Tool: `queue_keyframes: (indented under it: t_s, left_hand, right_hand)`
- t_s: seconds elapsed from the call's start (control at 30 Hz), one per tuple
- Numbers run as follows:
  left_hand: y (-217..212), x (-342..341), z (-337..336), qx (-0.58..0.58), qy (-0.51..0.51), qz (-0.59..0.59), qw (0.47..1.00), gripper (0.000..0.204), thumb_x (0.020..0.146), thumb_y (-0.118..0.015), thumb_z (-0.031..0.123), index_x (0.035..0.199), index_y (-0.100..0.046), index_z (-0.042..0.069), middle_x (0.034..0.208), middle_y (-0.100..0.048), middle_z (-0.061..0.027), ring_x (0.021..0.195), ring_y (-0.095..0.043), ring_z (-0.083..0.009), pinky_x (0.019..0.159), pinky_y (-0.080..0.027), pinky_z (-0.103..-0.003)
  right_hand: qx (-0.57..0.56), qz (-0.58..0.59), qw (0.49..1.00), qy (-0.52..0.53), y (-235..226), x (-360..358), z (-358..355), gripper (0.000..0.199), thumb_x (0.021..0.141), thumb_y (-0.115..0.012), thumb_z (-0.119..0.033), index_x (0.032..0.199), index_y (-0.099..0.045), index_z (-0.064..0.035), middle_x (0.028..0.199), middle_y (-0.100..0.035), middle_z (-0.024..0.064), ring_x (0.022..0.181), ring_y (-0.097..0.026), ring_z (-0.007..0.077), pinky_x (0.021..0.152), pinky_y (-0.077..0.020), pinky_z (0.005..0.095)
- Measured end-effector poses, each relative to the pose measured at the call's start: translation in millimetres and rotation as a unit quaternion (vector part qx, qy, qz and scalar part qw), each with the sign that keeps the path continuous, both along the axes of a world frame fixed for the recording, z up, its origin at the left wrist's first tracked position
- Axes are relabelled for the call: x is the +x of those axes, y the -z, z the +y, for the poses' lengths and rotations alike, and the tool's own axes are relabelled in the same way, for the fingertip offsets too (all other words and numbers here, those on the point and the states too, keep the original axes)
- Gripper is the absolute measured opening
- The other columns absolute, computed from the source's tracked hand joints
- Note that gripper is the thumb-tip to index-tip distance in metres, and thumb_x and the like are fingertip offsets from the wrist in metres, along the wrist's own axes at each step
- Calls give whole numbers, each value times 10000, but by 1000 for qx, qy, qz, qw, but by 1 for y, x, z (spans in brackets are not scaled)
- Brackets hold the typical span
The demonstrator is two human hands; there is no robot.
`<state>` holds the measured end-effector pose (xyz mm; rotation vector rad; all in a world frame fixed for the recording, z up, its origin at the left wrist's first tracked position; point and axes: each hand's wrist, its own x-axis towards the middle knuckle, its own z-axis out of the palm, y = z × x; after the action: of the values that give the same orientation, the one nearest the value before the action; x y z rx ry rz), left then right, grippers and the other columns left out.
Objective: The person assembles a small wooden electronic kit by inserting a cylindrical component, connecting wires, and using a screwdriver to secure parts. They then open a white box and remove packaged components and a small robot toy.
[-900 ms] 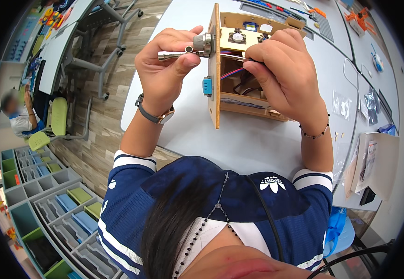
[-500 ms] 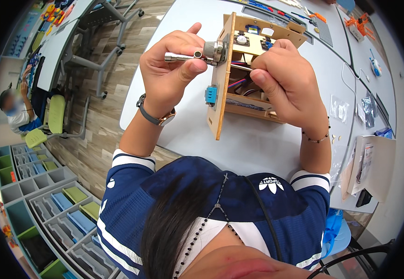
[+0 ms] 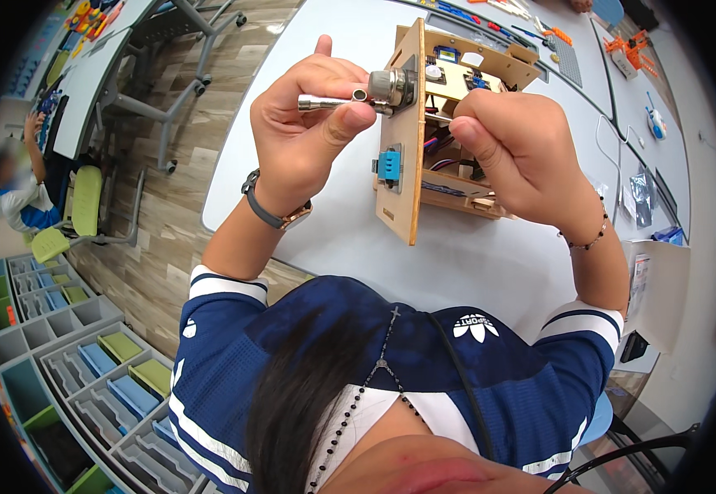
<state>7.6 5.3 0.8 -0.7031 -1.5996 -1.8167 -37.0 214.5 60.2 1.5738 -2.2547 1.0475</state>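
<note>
My left hand [image 3: 296,123] pinches a small silver multi-armed socket wrench [image 3: 320,103] between thumb and fingers. One arm of the wrench reaches the wooden front panel [image 3: 401,185], just under a round grey metal sensor [image 3: 387,86]. Lower on that panel sits a blue slotted sensor module [image 3: 389,166]. Behind the panel, my right hand [image 3: 516,152] is closed round a thin metal screwdriver [image 3: 441,120]; its handle is hidden in the fist. The panel stands upright on an open wooden box [image 3: 489,51] with circuit boards and coloured wires inside.
The box rests on a white table [image 3: 337,239]. Toward the far side lie a grey studded plate [image 3: 568,62] and orange parts [image 3: 634,53]. A clear bag [image 3: 643,198] and an open carton [image 3: 662,280] are at the right. Another person [image 3: 24,185] sits at a table on the left.
The panel has shifted slightly right and its outer face shows more. My right hand has moved a little right, its elbow swinging outward. The left hand keeps the wrench near the sensor.
</note>
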Motion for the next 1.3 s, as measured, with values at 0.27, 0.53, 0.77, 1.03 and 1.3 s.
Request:
queue_keyframes:
  t_s: [0.27,0.53,0.77,1.03,1.3]
  left_hand:
    - [0,-1,-3,-17,3,31,999,162,747,-751,126,823,-614,86,832,-645,-22,863,-606,-142,1104,-110,-454]
    - [-3,0,-1,11,-7,1,1000,122,782,-719,121,825,-612,81,810,-637,-7,848,-599,-122,1109,-90,-449]
    - [-2,2,2,49,14,-13,999,113,799,-700,104,847,-602,77,808,-627,1,841,-593,-102,1114,-48,-447]
    - [3,5,9,61,33,-42,997,127,817,-686,154,853,-586,85,834,-612,1,842,-575,-95,1116,-24,-442]
    - [2,5,10,55,37,-26,997,107,820,-683,125,847,-588,85,822,-631,-10,847,-589,-106,1112,-43,-438]
  right_hand:
    - [61,-489,869,-40,-17,-5,0,412,908,-524,-359,616,-520,-70,480,-388,-33,451,-347,58,427,-280,228]
    - [25,-489,868,-80,-20,-9,-6,300,901,-542,-272,706,-548,-44,570,-464,-22,534,-423,61,482,-342,229]
    - [23,243,970,-22,-11,-15,-8,64,774,-602,-110,808,-568,-69,640,-486,44,568,-481,161,482,-389,271]
    - [76,372,925,14,-11,-5,-7,151,639,-609,-25,766,-546,-78,594,-475,10,450,-437,153,402,-346,272]
    - [84,108,990,-18,-15,2,-7,74,753,-598,-87,740,-525,-85,569,-561,48,482,-561,232,428,-415,331]
